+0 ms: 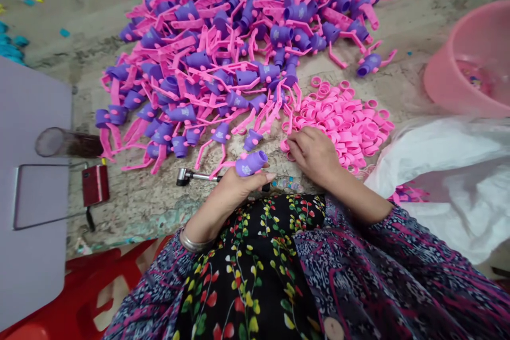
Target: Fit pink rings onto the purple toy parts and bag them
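Observation:
My left hand (235, 191) is closed around a purple plastic toy body (251, 163) with pink arms, its open round end facing up and to the right. At the near left edge of a heap of small pink rings (338, 117), my right hand (313, 154) has its fingers bent and pinched together. Whether a ring is between those fingertips is hidden. Beyond both hands spreads a big pile of similar purple bodies with pink arms (207, 58). One loose purple piece (252, 139) lies just past my left hand.
A hammer-like metal tool (195, 174) lies beside my left hand. To the left are a glass of dark liquid (67, 142), a red box-shaped object (95, 185) and a pale panel (32, 255). A pink tub (450, 64) and white plastic sack (458, 180) stand right.

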The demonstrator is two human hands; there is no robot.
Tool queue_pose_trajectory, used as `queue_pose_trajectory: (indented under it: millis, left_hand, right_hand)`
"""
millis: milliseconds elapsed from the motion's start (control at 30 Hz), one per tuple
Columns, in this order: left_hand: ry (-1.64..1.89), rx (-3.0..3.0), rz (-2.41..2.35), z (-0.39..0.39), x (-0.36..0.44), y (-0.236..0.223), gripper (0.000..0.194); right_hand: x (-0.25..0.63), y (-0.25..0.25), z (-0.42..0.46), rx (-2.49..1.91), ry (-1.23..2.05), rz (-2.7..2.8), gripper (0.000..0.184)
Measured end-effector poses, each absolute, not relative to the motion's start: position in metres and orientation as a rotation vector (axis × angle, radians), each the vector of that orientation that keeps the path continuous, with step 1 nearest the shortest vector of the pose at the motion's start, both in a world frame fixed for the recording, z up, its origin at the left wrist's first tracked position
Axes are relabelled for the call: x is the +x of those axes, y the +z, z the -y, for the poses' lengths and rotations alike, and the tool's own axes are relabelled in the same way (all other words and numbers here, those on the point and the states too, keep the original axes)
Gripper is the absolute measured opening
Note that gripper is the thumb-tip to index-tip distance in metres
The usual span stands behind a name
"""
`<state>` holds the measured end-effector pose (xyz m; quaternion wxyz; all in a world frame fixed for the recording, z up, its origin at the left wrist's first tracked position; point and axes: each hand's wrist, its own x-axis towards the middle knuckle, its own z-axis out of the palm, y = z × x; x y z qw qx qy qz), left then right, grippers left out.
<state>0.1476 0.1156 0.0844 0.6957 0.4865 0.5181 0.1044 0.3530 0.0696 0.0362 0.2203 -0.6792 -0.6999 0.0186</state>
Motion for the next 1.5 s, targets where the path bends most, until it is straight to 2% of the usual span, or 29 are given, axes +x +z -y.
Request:
queue_pose_trajectory:
  millis: [267, 733, 900, 1067, 1233, 1500]
  left_hand:
    - [0.307, 1.150, -1.233, -0.119, 0.141, 0.082, 0.034]
    - [0.345, 1.083, -1.273, -0.115, 0.115, 0.065, 0.039]
    - [0.397, 1.073, -1.268, -0.117, 0.113, 0.066, 0.038]
    - [0.431, 1.050, -1.282, -0.118, 0.112, 0.065, 0.034]
    - [0.505, 1.061, -1.275, -0.116, 0.116, 0.065, 0.037]
    - [0.527, 1.040, -1.233, -0.116, 0.125, 0.067, 0.036]
  right_hand:
    - [0.356, 0.042, -0.061, -1.829, 0.138, 2.073, 0.029]
    - [0.315, 0.031, -0.075, -1.714, 0.113, 2.435, 0.025]
    - [0.310, 0.029, -0.076, -1.657, 0.221, 2.429, 0.031]
    - [0.306, 0.026, -0.080, -1.628, 0.308, 2.406, 0.024]
    - [0.310, 0.033, -0.077, -1.511, 0.475, 2.169, 0.029]
    - [0.313, 0.047, -0.064, -1.265, 0.623, 2.034, 0.022]
